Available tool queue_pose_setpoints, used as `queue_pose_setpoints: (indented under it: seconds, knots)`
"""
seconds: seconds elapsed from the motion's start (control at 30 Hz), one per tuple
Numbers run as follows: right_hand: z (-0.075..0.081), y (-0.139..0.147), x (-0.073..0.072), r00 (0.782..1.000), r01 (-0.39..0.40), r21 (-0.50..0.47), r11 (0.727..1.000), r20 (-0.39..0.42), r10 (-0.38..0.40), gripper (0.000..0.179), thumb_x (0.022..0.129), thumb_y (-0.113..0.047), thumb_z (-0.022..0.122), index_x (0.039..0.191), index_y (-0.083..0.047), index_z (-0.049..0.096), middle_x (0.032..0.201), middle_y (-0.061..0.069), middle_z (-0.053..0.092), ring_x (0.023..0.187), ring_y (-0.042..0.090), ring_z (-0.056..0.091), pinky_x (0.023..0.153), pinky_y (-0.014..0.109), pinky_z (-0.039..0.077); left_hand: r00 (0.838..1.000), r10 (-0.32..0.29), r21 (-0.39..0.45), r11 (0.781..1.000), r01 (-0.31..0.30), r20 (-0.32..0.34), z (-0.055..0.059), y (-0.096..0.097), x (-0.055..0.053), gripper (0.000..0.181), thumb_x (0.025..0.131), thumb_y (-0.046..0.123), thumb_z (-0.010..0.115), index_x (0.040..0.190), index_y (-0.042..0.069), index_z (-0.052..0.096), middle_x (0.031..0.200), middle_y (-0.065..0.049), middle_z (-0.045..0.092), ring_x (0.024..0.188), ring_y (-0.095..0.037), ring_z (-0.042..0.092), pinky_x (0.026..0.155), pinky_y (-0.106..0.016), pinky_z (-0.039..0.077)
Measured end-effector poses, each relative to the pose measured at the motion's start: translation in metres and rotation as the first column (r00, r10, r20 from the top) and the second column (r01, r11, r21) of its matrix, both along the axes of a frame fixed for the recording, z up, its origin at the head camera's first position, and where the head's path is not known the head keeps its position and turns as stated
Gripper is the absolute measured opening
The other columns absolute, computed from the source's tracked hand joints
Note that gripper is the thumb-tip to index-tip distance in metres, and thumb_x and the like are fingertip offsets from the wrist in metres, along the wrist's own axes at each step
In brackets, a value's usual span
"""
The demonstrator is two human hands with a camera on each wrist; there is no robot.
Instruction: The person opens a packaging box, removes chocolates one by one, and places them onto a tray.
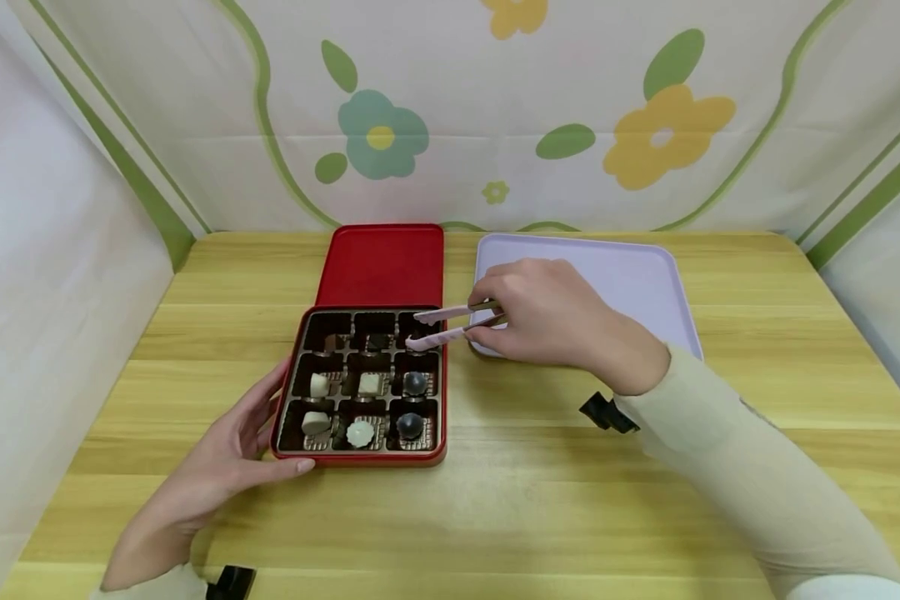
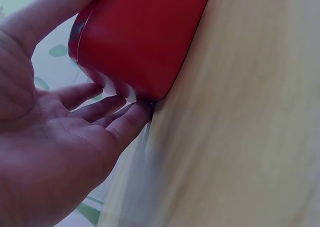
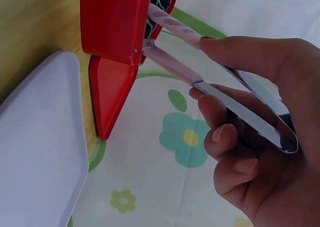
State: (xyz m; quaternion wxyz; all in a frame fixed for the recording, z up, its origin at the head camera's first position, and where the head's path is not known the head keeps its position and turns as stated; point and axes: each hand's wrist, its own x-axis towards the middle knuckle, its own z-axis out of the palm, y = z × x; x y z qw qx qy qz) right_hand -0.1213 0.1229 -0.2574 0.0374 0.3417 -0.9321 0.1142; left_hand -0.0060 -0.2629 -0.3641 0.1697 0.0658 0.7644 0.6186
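Left of centre in the head frame, we have the box (image 1: 367, 461), left hand (image 1: 228, 454) curled round its lower-left corner. Right hand (image 1: 551, 312) pinches tongs (image 1: 437, 337), tips apart at the upper-right cell (image 1: 406, 323); we can't tell what's between them. We'd call this lining up a pick; next move probably needs a gentle squeeze, then a straight lift.

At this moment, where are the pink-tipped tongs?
In the head view, the pink-tipped tongs are near the centre, held by the right hand, with their tips at the back-right compartment of the red chocolate box.
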Motion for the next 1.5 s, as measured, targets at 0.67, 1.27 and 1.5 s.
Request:
queue_pose_setpoints:
  seconds: [0.67, 1.27, 1.5]
  knots:
    - [0.004, -0.031, -0.008, 0.999, -0.051, 0.127, 0.991, 0.022, 0.049, 0.008, 0.089, -0.027, 0.082, 0.085, -0.020, 0.081, 0.080, -0.009, 0.076, 0.074, 0.020, 0.067, 0.062, 0.047, 0.059, 1.000, 0.000, 0.019, 1.000, 0.000, -0.003, 0.002, 0.002, 0.000, 0.120, 0.085, -0.003, 0.086, 0.174, 0.029, 0.013, 0.179, -0.022, 0.019, 0.142, 0.007, 0.047, 0.109, -0.014, 0.049]
    - [0.007, -0.030, -0.009, 0.996, -0.036, 0.002, 0.999, 0.087, 0.035, 0.005, 0.089, -0.023, 0.081, 0.090, -0.022, 0.086, 0.081, -0.008, 0.079, 0.081, 0.021, 0.067, 0.073, 0.042, 0.058, 1.000, 0.010, 0.004, 1.000, -0.010, 0.004, 0.006, -0.002, 0.002, 0.119, 0.086, -0.003, 0.086, 0.174, 0.030, 0.013, 0.180, -0.020, 0.019, 0.142, 0.005, 0.049, 0.107, -0.018, 0.052]
    - [0.002, -0.014, -0.009, 0.995, 0.009, -0.178, 0.984, 0.095, 0.009, 0.007, 0.085, -0.020, 0.086, 0.090, -0.015, 0.087, 0.080, -0.004, 0.080, 0.076, 0.018, 0.067, 0.069, 0.037, 0.055, 1.000, 0.003, -0.033, 0.999, -0.003, -0.003, 0.006, 0.000, -0.001, 0.118, 0.088, 0.002, 0.087, 0.174, 0.033, 0.012, 0.181, -0.016, 0.019, 0.154, -0.010, 0.043, 0.109, -0.013, 0.048]
